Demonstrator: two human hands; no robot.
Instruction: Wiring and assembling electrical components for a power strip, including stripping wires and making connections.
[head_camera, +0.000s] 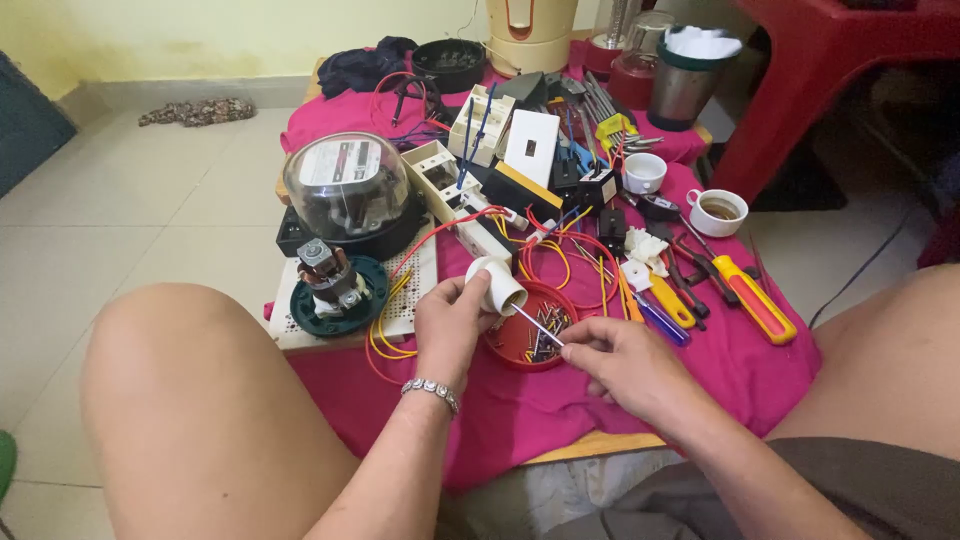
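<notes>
Frame centre: left hand (450, 318) clamped on white lamp socket (497, 284); right hand (620, 365) pinching thin screwdriver (535, 327) over red screw dish (528, 335).

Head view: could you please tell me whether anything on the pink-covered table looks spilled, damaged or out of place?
Nothing looks spilled or broken. The pink cloth-covered table is crowded: red and yellow wires loop loosely among the tools, and a white cup of brown drink stands close beside them. The screws stay inside the round red lid.
</notes>
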